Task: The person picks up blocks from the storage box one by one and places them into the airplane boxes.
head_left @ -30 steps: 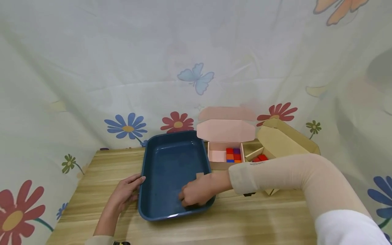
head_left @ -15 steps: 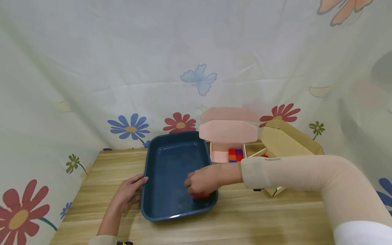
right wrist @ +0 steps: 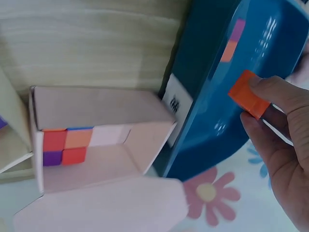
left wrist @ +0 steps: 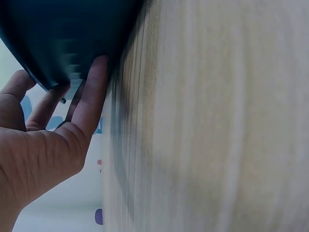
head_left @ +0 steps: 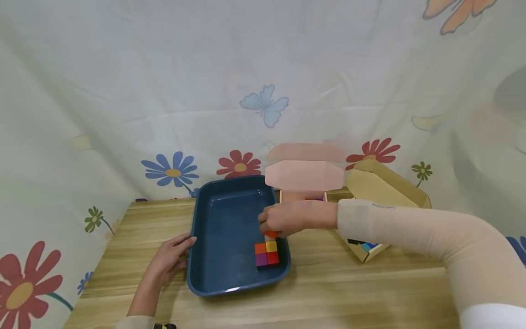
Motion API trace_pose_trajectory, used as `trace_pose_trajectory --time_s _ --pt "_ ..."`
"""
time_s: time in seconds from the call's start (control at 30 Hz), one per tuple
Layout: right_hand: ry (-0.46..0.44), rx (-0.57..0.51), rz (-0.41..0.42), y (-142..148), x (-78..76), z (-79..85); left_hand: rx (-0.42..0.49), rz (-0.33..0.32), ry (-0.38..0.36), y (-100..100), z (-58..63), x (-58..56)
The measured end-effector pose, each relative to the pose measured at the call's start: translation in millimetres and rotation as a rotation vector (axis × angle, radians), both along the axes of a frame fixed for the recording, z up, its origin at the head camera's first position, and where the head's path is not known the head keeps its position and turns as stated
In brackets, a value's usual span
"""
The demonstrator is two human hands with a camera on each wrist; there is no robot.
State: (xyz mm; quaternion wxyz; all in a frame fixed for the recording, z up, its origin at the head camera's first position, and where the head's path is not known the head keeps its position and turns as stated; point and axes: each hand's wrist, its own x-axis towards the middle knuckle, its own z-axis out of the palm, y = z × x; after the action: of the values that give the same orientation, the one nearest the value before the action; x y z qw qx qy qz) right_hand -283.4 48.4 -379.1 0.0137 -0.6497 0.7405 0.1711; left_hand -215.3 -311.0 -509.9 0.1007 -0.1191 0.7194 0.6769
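Note:
A dark blue tray (head_left: 230,228) lies on the wooden table. My left hand (head_left: 170,258) holds its left side; in the left wrist view, the fingers (left wrist: 91,96) lie against the outer wall and the thumb reaches the rim. My right hand (head_left: 283,218) is over the tray's right side, pinching an orange block (right wrist: 248,94) between thumb and fingers. Near the tray's front right corner, several small blocks (head_left: 266,254) form a square of orange, yellow, purple and red. The right hand partly hides the held block in the head view.
A pink open box (right wrist: 104,108) with several coloured blocks stands right of the tray, its lid (head_left: 304,175) raised. Beside it is an open yellow-brown cardboard box (head_left: 384,187), partly hidden by the right arm, with blue and black pieces inside. A patterned cloth (head_left: 197,114) hangs behind.
My right hand has moved back from the tray's near right corner, uncovering the block square. An orange block now shows in its fingers. My left hand stays at the tray's left side.

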Motion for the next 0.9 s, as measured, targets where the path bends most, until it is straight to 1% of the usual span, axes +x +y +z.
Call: trace_pose_trajectory --time_s 0.1,0.27,0.3,0.4,0.47,0.5,0.63,0.67,0.7,0.77,0.83,0.87,0.9 --pt "0.012 -0.040 -0.040 7.4 -10.0 4.9 0.003 -0.002 0.005 0.1 1.3 -0.3" --pt "-0.022 -0.096 -0.109 19.5 -25.8 9.8 0.012 -0.001 0.009 0.3 1.7 -0.8" --pt "0.004 -0.097 -0.115 22.1 -28.6 10.5 0.014 -0.001 0.009 0.2 1.7 -0.9" --pt "0.167 -0.078 -0.109 30.2 -37.0 12.6 0.020 0.001 0.009 0.3 1.4 -1.2" --pt "0.277 -0.054 -0.091 35.5 -43.1 13.9 0.015 -0.002 0.007 0.2 1.1 -1.1" --pt "0.302 -0.047 -0.086 38.0 -46.7 14.0 0.010 -0.004 0.005 0.1 1.0 -0.9" --pt "0.252 -0.044 -0.116 45.2 -61.5 14.5 0.000 -0.011 -0.002 0.0 0.3 0.1" --pt "0.209 -0.050 -0.139 46.4 -65.2 14.3 -0.001 -0.013 -0.003 0.0 0.2 0.3" --pt "0.166 -0.050 -0.170 47.8 -69.0 13.6 0.000 -0.012 -0.004 -0.1 0.1 0.5" --pt "0.119 -0.039 -0.235 50.7 -76.5 12.3 0.002 -0.013 -0.002 -0.1 0.1 0.9" --pt "0.026 -0.041 -0.319 52.5 -83.5 9.7 0.004 -0.018 -0.001 -0.2 0.5 1.1" --pt "-0.035 -0.045 -0.362 53.1 -86.7 8.5 0.005 -0.017 -0.001 -0.2 0.7 1.2" --pt "-0.075 -0.046 -0.392 53.8 -90.0 6.8 0.004 -0.016 0.000 0.0 1.1 1.3"
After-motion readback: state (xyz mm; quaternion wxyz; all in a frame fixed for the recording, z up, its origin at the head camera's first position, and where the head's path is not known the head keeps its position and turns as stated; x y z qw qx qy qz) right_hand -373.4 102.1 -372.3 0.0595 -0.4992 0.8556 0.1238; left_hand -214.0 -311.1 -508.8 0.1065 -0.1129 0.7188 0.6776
